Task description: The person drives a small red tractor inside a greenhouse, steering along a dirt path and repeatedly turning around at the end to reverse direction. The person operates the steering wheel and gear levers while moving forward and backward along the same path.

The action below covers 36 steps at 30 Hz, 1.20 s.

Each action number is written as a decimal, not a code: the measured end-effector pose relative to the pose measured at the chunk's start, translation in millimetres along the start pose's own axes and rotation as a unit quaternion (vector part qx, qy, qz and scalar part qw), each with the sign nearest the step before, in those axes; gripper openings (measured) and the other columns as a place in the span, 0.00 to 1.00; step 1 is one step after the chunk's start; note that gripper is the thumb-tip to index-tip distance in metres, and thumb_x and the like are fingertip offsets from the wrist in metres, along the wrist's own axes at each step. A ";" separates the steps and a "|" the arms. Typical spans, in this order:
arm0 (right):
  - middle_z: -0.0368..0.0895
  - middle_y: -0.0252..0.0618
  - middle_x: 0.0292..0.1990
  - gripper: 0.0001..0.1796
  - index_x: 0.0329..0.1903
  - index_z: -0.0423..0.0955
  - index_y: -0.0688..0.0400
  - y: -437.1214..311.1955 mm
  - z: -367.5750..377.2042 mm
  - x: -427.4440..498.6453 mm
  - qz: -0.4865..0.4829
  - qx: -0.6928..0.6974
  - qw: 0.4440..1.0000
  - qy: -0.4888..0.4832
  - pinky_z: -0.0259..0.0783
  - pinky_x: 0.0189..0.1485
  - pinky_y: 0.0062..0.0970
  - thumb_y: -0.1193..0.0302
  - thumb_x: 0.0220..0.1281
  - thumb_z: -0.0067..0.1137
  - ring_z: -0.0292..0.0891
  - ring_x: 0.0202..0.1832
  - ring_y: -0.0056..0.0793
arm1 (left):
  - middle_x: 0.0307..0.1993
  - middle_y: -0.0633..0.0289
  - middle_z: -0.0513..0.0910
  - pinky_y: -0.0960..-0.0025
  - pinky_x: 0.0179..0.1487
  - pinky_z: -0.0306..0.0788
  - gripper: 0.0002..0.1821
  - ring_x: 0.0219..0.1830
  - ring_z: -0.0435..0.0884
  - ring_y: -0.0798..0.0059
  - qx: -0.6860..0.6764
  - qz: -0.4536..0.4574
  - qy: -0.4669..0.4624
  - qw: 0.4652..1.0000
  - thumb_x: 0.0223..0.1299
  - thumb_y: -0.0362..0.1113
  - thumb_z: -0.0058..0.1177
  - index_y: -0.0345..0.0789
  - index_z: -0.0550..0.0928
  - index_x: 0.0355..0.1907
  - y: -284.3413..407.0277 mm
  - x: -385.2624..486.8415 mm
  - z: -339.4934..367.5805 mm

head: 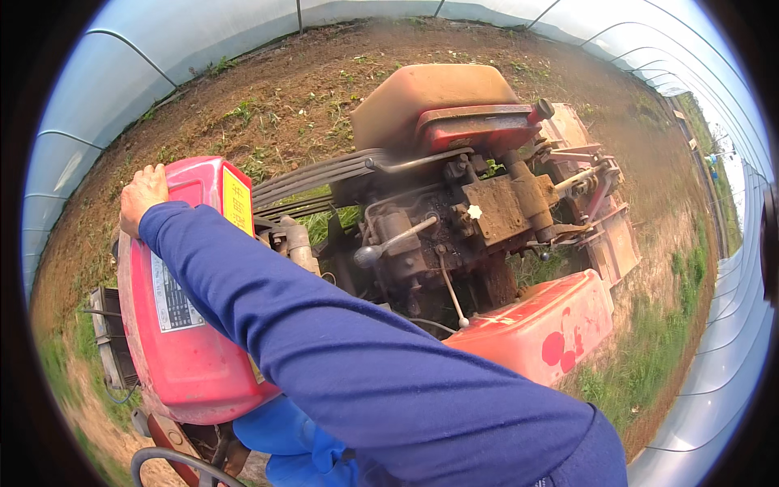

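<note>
My right hand (pixel 145 196), in a long blue sleeve, grips the far edge of a red engine hood (pixel 201 377) on a small farm tractor or tiller. The hood bears a metal data plate (pixel 176 298) and a yellow label (pixel 237 201), both with writing. My forearm crosses over the hood and hides part of it. Several drive belts (pixel 316 176) run from beside the hood towards a greasy gearbox (pixel 496 207). Near it stand a lever with a ball knob (pixel 368 255) and a thinner lever (pixel 451 292). My left hand is out of view.
Two red fenders, one dusty (pixel 438 85) and one stained (pixel 548 329), flank the gearbox. A rusty tiller cover (pixel 614 237) sits behind. A dark curved rim (pixel 176 453) stands at lower left. Weedy soil (pixel 292 103) surrounds the machine inside a plastic-film greenhouse (pixel 225 30).
</note>
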State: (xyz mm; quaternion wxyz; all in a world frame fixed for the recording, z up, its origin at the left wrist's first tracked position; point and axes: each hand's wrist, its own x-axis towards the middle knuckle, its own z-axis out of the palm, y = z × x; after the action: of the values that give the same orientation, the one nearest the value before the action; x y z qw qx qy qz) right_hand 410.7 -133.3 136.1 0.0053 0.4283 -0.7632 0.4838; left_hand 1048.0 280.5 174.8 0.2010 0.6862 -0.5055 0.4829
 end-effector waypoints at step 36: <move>0.87 0.46 0.54 0.23 0.53 0.87 0.46 4.7 -78.7 -12.7 -0.109 -0.058 0.983 -0.137 0.72 0.63 0.49 0.56 0.63 0.49 0.81 0.58 0.48 | 0.20 0.55 0.77 0.51 0.32 0.69 0.21 0.28 0.78 0.51 -0.058 -0.150 0.046 0.986 0.62 0.41 0.62 0.37 0.72 0.17 -17.3 53.5 33.7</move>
State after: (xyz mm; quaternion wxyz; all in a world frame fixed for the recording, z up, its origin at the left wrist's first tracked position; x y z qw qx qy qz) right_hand 383.6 -65.9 169.1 -0.0219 0.5703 -0.7324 0.3714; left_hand 1080.1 235.1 209.5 0.3338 0.7184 -0.4143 0.4481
